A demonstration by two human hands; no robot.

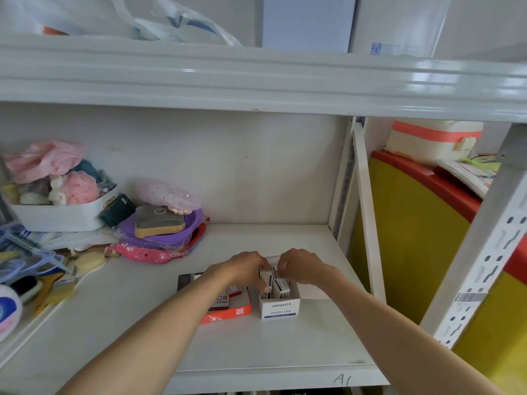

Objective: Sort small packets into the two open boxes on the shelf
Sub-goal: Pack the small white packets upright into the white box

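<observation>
Small packets (281,289), white card cartons with dark blue end bands, are standing upright and packed close in the white cardboard box printed "PAPER CLIPS" (281,309), which is sitting open-topped toward the front of the white metal shelf (256,346). Touching its left side, the flat orange cardboard box (228,310) is lying open and holding red-labelled white packets (234,290) laid flat; a dark flap (185,281) is showing behind it. Head view, hands: the left hand (248,269) is reaching over the orange box with its fingers curled down into the white box among the blue-banded packets; whether it is gripping one cannot be told. The right hand (299,267) is hovering over the back of the white box, its fingertips (282,264) pinched together at a packet top or the raised white flap behind; which one is unclear. Progress, as judged: both boxes are already carrying packets, no loose packets are showing on the bare shelf, so sorting is looking nearly finished, with final seating remaining. Adjacent stock: a white plastic tub of pastel bath puffs (65,215), a purple plastic dish (162,235), and a pink printed pouch (148,253) are lying well apart to the left.
</observation>
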